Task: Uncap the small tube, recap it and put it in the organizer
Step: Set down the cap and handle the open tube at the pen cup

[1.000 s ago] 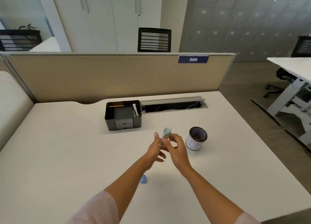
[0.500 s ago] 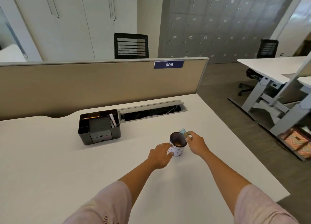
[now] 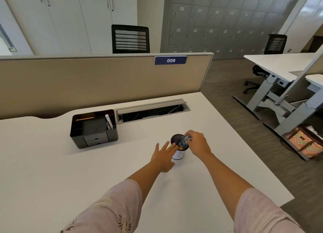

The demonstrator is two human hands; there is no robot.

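My right hand point(image 3: 197, 144) pinches a small clear tube point(image 3: 185, 141) with a blue end and holds it tilted over the mouth of a round mesh pen cup point(image 3: 178, 154) with a white label. The tube's blue end points down into the cup. My left hand point(image 3: 163, 156) rests flat on the desk with fingers spread, and its fingertips touch the cup's left side. A black desk organizer point(image 3: 93, 128) with compartments and small drawers stands farther back to the left, apart from both hands.
The white desk point(image 3: 52, 162) ends at a beige partition behind and an open cable tray point(image 3: 152, 111) next to the organizer. The desk's right edge drops to carpeted floor, where other desks and a patterned bag point(image 3: 305, 142) stand.
My right hand has carried the tube from in front of me to the cup and tipped it mouth-down over the opening. My left hand let go of the tube and now steadies the cup.
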